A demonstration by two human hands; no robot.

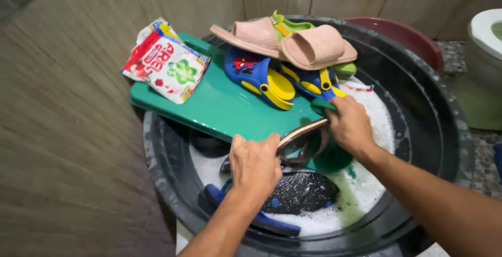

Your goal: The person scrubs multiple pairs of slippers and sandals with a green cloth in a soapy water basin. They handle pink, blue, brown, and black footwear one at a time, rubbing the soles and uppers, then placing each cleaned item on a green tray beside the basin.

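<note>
My left hand [254, 164] grips one end of a brown flip-flop sandal [305, 141] held over the soapy water. At the sandal's other end, my right hand [350, 126] presses a small green scrubber [323, 105] against it. Both hands work above a big black basin [444, 110] full of foam. A green board [219, 110] lies across the basin's rim. On the board rest two pink slides [293, 42], a pair of blue-and-yellow clogs [261, 76] and a green clog [293, 25].
A detergent pouch [167, 63] lies on the board's left end. Dark blue footwear [293, 194] soaks in the foam below my hands. A maroon basin [413, 37] stands behind, a white toilet [486, 42] at right, and a tiled wall runs along the left.
</note>
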